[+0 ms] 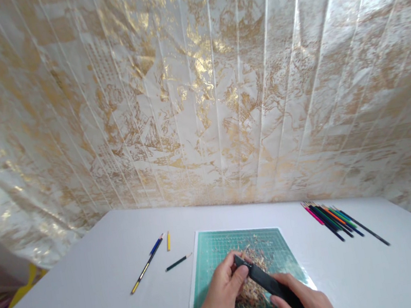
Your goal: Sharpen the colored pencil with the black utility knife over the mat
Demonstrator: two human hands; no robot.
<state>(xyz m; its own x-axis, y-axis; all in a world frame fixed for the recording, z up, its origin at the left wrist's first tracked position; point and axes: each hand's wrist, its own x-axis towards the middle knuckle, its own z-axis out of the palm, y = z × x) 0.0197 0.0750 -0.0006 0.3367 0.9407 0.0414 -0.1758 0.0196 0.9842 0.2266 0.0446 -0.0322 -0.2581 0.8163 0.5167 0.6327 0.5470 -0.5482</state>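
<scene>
While both hands grip one black knife over the cutting mat — left hand pinching its tip, right hand wrapped round the handle — its long axis points up-left; four pencils lie left of the mat.

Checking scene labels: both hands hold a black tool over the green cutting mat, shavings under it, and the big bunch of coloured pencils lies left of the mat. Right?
Not quite. The head view shows the big bunch of coloured pencils right of the green cutting mat; only a few loose pencils lie left. Left hand and right hand do hold the black tool over shavings.
</scene>
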